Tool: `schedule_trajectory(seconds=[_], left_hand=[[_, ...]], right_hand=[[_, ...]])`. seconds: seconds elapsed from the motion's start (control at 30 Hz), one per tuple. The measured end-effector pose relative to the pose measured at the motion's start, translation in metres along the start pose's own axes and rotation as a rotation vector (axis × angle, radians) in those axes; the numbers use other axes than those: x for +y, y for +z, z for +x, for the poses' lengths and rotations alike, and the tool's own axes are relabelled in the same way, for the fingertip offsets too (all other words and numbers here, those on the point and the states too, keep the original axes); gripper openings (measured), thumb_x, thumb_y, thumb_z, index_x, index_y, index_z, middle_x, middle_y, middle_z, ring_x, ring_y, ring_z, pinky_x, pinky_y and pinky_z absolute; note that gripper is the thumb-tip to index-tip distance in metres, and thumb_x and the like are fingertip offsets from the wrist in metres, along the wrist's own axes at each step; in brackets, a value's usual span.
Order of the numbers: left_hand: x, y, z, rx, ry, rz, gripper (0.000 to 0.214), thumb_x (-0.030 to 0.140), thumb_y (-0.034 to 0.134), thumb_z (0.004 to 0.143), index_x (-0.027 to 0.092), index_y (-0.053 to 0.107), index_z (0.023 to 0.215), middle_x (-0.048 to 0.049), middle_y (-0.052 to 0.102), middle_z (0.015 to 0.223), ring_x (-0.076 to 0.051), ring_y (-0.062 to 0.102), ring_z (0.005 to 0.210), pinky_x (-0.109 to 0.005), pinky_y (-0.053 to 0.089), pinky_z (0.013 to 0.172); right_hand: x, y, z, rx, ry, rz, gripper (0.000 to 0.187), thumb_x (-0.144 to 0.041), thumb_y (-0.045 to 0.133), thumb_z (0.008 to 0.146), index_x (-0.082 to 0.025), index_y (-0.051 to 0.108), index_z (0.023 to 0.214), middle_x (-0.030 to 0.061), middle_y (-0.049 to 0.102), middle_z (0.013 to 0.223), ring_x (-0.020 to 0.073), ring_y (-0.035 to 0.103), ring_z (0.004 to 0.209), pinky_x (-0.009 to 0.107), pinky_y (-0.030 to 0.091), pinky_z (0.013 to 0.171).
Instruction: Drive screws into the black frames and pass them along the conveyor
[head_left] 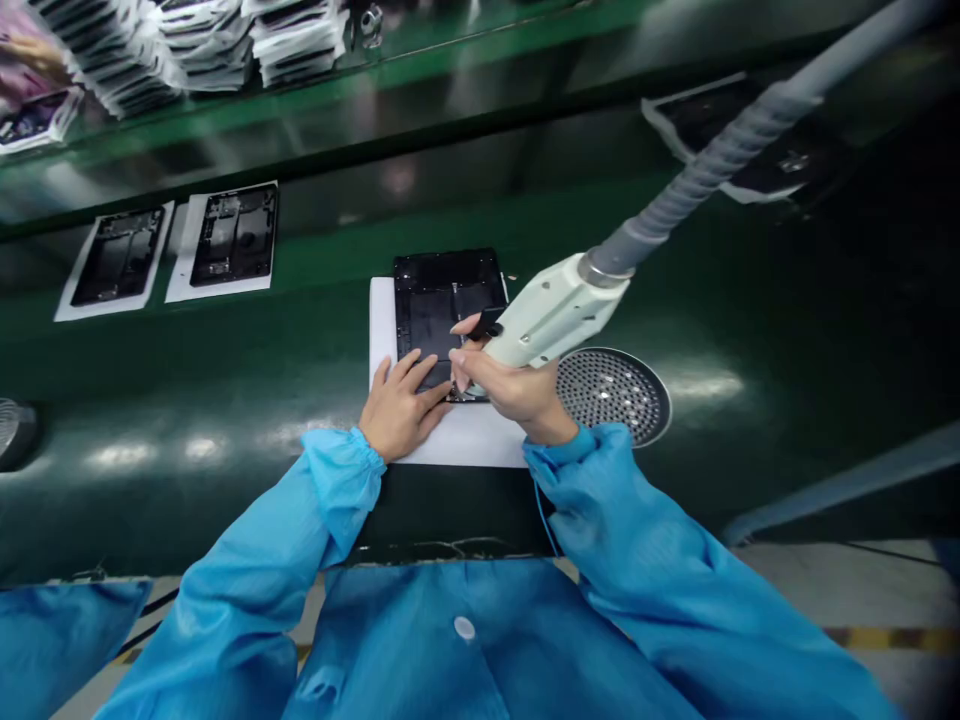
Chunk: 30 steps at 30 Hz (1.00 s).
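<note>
A black tablet-like device housing [446,275] lies on a white sheet [465,440] on the green bench, its inner parts showing. My left hand [401,405] rests with fingers spread over the sheet and the housing's lower left corner. My right hand [517,390] is wrapped round a pale green power screwdriver [559,310], which hangs on a grey ribbed hose [705,170]. The tool slants down toward the housing's lower edge. My fingers hide its tip, so I cannot tell whether it touches the housing.
A round dish of small holes [615,390] stands right of my right hand. Two similar housings on white paper, one of them the nearer housing [236,235], lie at left. Stacks of wrapped pieces [202,45] fill the raised shelf. A grey bar [847,480] crosses at right.
</note>
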<state>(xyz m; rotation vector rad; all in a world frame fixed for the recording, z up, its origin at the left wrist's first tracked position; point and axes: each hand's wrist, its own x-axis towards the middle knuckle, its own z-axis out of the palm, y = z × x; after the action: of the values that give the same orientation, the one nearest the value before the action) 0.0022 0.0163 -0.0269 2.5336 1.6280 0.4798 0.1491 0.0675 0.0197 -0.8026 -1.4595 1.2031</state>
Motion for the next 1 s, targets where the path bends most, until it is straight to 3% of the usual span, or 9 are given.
schedule_trajectory(seconds=[0.23, 0.33, 0.4, 0.57, 0.73, 0.83, 0.9, 1.0], left_hand=[[0.000, -0.005, 0.001, -0.065, -0.002, -0.043, 0.033, 0.039, 0.051, 0.093, 0.025, 0.066, 0.119, -0.0109, 0.051, 0.140, -0.034, 0.039, 0.136, -0.061, 0.032, 0.107], [-0.007, -0.008, 0.001, -0.095, 0.033, -0.097, 0.037, 0.039, 0.053, 0.092, 0.022, 0.061, 0.124, -0.0111, 0.049, 0.142, -0.033, 0.037, 0.137, -0.058, 0.034, 0.107], [-0.012, -0.009, 0.002, -0.092, 0.046, -0.129, 0.036, 0.039, 0.054, 0.092, 0.019, 0.063, 0.120, -0.0110, 0.051, 0.140, -0.031, 0.036, 0.138, -0.056, 0.035, 0.108], [-0.013, -0.010, 0.003, -0.054, 0.026, -0.093, 0.022, 0.036, 0.056, 0.091, 0.018, 0.069, 0.095, -0.0105, 0.059, 0.127, -0.030, 0.037, 0.137, -0.054, 0.033, 0.110], [0.003, -0.016, -0.022, -0.002, 0.075, -0.080, 0.018, 0.031, 0.057, 0.091, 0.018, 0.067, 0.084, -0.0080, 0.065, 0.108, -0.029, 0.048, 0.128, -0.056, 0.030, 0.111], [0.007, -0.025, -0.044, 0.045, 0.093, -0.122, 0.021, 0.033, 0.057, 0.091, 0.018, 0.066, 0.079, -0.0073, 0.066, 0.104, -0.027, 0.052, 0.123, -0.050, 0.037, 0.107], [0.005, -0.033, -0.051, 0.091, -0.059, -0.144, 0.026, 0.041, 0.057, 0.090, 0.018, 0.066, 0.082, -0.0081, 0.067, 0.101, -0.024, 0.060, 0.110, -0.040, 0.047, 0.095], [-0.001, -0.043, -0.048, 0.087, -0.560, -0.078, 0.043, 0.059, 0.061, 0.082, 0.017, 0.066, 0.091, -0.0079, 0.068, 0.087, -0.022, 0.065, 0.080, -0.033, 0.050, 0.070]], right_hand=[[0.011, 0.000, -0.005, -0.062, -0.034, -0.068, 0.010, -0.023, 0.063, 0.078, -0.019, 0.055, 0.082, -0.0036, 0.055, 0.056, 0.0119, 0.056, 0.050, 0.033, 0.055, 0.063], [0.015, -0.001, -0.008, -0.096, -0.026, -0.158, 0.015, -0.027, 0.064, 0.078, -0.019, 0.053, 0.071, -0.0015, 0.056, 0.056, 0.0136, 0.058, 0.054, 0.036, 0.056, 0.070], [0.016, 0.000, -0.010, -0.077, -0.007, -0.167, 0.016, -0.031, 0.066, 0.077, -0.019, 0.055, 0.074, -0.0014, 0.057, 0.056, 0.0143, 0.059, 0.055, 0.038, 0.057, 0.072], [0.010, 0.003, -0.008, -0.026, 0.049, -0.082, 0.022, -0.031, 0.069, 0.074, -0.018, 0.057, 0.088, -0.0040, 0.056, 0.054, 0.0127, 0.055, 0.047, 0.032, 0.053, 0.054], [-0.004, -0.014, -0.005, 0.101, -0.026, -0.007, 0.021, -0.026, 0.067, 0.077, -0.019, 0.057, 0.094, -0.0067, 0.054, 0.051, 0.0118, 0.054, 0.045, 0.030, 0.051, 0.052], [-0.011, -0.029, -0.004, 0.151, -0.069, 0.048, 0.019, -0.018, 0.066, 0.076, -0.020, 0.057, 0.093, -0.0066, 0.053, 0.050, 0.0122, 0.054, 0.045, 0.031, 0.050, 0.053], [-0.014, -0.036, -0.004, 0.170, -0.083, 0.058, 0.020, -0.015, 0.066, 0.073, -0.020, 0.057, 0.091, -0.0063, 0.052, 0.047, 0.0125, 0.053, 0.042, 0.031, 0.049, 0.051], [-0.019, -0.039, -0.006, 0.215, -0.092, -0.019, 0.015, -0.018, 0.067, 0.070, -0.021, 0.057, 0.081, -0.0045, 0.051, 0.045, 0.0143, 0.053, 0.041, 0.034, 0.050, 0.051]])
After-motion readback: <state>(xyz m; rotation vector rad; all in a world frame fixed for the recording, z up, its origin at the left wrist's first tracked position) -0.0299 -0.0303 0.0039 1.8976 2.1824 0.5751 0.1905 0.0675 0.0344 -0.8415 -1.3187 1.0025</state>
